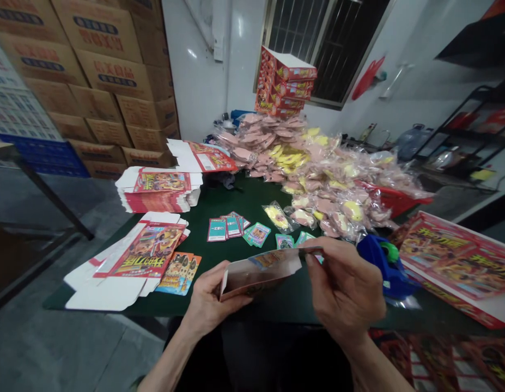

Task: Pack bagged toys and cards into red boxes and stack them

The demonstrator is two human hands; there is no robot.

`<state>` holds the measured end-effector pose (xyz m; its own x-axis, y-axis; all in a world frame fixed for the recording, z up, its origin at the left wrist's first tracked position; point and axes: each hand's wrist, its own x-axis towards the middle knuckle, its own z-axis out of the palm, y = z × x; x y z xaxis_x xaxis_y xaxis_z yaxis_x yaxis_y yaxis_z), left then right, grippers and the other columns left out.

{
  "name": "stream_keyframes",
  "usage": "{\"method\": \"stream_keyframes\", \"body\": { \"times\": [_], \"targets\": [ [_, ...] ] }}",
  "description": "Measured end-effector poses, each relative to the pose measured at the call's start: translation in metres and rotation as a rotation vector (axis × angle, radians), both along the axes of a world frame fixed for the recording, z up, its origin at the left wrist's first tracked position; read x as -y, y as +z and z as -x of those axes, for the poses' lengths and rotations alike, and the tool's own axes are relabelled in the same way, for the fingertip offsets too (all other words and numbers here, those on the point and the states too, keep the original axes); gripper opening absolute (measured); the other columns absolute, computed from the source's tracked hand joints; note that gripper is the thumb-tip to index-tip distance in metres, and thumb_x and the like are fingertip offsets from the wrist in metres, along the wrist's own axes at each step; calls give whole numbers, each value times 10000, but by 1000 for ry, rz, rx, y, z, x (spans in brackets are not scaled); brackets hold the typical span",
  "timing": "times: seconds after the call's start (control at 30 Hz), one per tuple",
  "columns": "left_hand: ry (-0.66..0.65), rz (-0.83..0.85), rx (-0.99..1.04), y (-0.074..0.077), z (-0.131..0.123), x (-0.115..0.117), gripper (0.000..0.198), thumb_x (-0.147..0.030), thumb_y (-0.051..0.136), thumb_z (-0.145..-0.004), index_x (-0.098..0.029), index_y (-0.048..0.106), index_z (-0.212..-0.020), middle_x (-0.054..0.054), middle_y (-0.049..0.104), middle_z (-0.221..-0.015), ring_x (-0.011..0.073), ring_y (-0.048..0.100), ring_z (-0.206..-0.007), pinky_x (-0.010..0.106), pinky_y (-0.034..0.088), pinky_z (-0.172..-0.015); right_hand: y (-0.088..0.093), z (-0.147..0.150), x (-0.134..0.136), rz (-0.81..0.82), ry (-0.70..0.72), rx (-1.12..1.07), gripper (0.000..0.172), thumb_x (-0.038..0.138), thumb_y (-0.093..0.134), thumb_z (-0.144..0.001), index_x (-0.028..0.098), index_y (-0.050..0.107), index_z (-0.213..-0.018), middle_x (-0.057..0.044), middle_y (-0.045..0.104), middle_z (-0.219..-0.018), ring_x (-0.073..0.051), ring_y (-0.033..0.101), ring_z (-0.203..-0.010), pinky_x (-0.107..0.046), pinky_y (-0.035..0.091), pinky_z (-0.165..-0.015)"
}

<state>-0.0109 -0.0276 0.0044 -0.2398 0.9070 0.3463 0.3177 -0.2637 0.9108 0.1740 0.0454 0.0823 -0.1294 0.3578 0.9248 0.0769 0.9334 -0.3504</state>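
Observation:
My left hand point(211, 299) is wrapped round the left end of a small carton point(260, 283), which lies on its side with its hollow inside showing. At the carton's right end, my right hand point(346, 288) pinches a thin, dark, card-like piece point(312, 250) seen almost edge-on; whether it is a card or a flap, I cannot tell. Just beyond the hands, small piles of trading cards point(258, 234) lie on the green table point(219, 196). A yellow toy in a clear bag point(277, 216) rests behind those cards.
Flattened cartons point(150, 245) and orange cards point(181, 272) lie at left, with a carton stack point(158, 190) behind. Bagged pink and yellow toys point(301, 158) heap across the back. A blue tape dispenser point(378, 267) and a red display box point(452, 261) stand at right.

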Motion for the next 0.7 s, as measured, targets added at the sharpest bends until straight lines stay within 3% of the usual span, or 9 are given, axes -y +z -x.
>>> {"method": "stream_keyframes", "body": {
  "times": [0.17, 0.3, 0.47, 0.57, 0.7],
  "targets": [
    [10, -4, 39, -3, 0, -1, 240, -279, 773, -612, -163, 720, -815, 40, 645, -750, 177, 627, -675, 265, 538, -601, 5, -10, 8, 7, -119, -23, 537, -77, 578, -724, 247, 544, -1150, -21, 645, -949, -171, 643, -840, -349, 570, -720],
    [18, 23, 141, -1, -4, -1, 267, -304, 786, -583, -153, 722, -793, 52, 660, -753, 186, 639, -669, 280, 558, -605, 9, -3, 14, 45, -23, -112, 584, -100, 552, -721, 232, 498, -1198, -23, 640, -949, -163, 650, -810, -330, 576, -692],
    [18, 79, 247, 10, -8, 0, 311, -330, 796, -555, -153, 729, -802, 68, 679, -771, 207, 660, -689, 293, 575, -614, 1, 4, 2, 36, 94, -80, 572, -113, 502, -739, 235, 505, -1193, -33, 633, -961, -180, 633, -851, -379, 558, -724],
    [-12, 81, 268, 11, -7, 0, 325, -302, 788, -571, -164, 729, -859, 68, 693, -820, 210, 670, -730, 284, 576, -644, -3, -2, -2, -31, 24, 64, 575, -104, 502, -747, 246, 522, -1203, -36, 630, -982, -179, 617, -895, -363, 541, -758],
    [-47, 58, 220, 6, -4, -1, 295, -275, 792, -583, -162, 727, -848, 64, 695, -810, 205, 666, -712, 279, 567, -629, 3, -6, 6, -120, -175, 300, 525, -62, 510, -774, 245, 539, -1199, -49, 593, -988, -164, 588, -899, -307, 524, -737]
  ]
}}
